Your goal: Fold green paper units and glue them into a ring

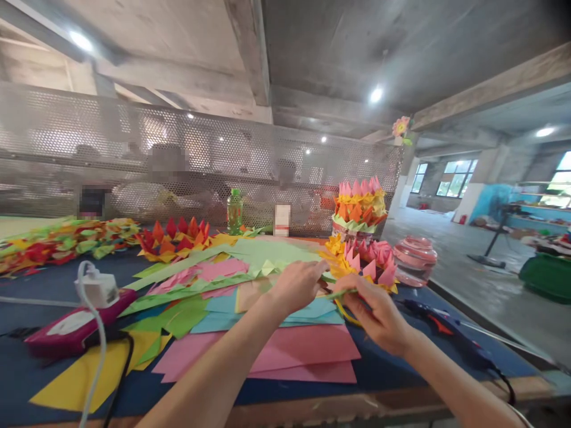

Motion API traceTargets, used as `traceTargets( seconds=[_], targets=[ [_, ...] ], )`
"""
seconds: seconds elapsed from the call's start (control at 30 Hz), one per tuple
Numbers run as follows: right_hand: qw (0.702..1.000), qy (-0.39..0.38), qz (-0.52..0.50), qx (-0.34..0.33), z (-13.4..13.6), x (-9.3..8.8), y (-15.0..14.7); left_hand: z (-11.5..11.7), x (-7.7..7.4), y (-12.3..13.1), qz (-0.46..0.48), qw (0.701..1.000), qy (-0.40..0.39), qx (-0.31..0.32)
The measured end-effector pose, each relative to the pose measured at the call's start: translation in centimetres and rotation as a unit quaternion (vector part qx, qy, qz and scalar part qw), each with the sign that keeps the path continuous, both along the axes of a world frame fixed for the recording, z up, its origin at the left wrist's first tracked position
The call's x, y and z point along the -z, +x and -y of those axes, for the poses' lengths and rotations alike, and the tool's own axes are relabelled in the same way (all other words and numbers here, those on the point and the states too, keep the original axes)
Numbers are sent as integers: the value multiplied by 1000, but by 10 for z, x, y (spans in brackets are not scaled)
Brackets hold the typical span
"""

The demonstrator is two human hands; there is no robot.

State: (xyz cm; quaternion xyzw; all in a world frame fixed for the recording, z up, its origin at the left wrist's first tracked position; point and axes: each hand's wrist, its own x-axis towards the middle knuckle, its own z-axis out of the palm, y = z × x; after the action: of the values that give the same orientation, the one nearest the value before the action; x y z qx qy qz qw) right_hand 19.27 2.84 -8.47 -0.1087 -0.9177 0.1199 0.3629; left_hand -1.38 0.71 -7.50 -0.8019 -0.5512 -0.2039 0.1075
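Over the blue table, my right hand (379, 312) pinches a thin green paper strip (344, 292) between thumb and fingers. My left hand (302, 286) is close beside it, fingers bent and closed near the strip's left end; whatever it grips is hidden behind the hand. Beneath my arms lie stacked sheets of pink paper (307, 351) and blue paper (216, 315). Just beyond my hands sits a ring of folded pink and yellow paper petals (369, 267). A green paper sheet (265, 252) spreads out behind my left hand.
A glue gun (450, 327) lies to the right. A pink-tinted jar (414, 261) and a tiered paper-petal stack (359, 208) stand behind. On the left are a power strip (75, 324) with cables, yellow paper (96, 371) and a red petal ring (176, 238). A green bottle (234, 212) stands near the mesh panel.
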Motion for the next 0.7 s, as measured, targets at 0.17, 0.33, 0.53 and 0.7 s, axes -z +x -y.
traceTargets(
  seconds=[0.17, 0.33, 0.53, 0.7],
  targets=[
    [993, 64, -87, 39, -18, 13, 17, 0, 4, 5, -19, 1000, -8, 2],
    [987, 88, -115, 69, -17, 26, 17, -3, 9, 7, -26, 1000, -11, 2],
    [983, 67, -123, 117, -26, 31, 18, -6, 10, 7, -18, 1000, -14, 12],
    [982, 48, -128, 132, -30, 36, 16, -1, 5, 8, -1, 999, -23, 21]
  ],
)
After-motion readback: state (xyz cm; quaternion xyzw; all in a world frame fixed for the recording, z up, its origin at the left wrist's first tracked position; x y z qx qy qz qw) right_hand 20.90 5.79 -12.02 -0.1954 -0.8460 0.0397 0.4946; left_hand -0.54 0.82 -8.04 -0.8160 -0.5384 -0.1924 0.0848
